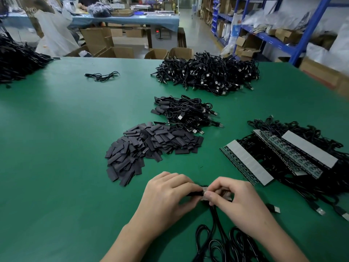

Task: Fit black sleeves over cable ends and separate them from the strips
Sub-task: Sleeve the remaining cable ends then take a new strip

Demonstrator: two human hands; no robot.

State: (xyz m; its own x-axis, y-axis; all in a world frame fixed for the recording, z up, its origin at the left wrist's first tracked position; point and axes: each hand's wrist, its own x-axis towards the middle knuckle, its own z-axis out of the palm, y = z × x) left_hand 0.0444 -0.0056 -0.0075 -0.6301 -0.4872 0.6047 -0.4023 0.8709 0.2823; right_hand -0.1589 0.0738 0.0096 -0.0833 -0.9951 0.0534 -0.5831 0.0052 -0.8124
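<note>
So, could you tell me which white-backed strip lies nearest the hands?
The leftmost strip, ending just beyond the right hand; the others lie farther right.

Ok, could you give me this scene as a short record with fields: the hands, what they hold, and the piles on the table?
surface: green table
left hand: pinches a black sleeve
right hand: pinches a cable end, against the sleeve
held cable: runs toward the person, in loops
loose sleeves: pile ahead of the hands
strips: right of the hands, on black cables
small cable pile: behind the loose sleeves
large cable pile: farther back
</note>
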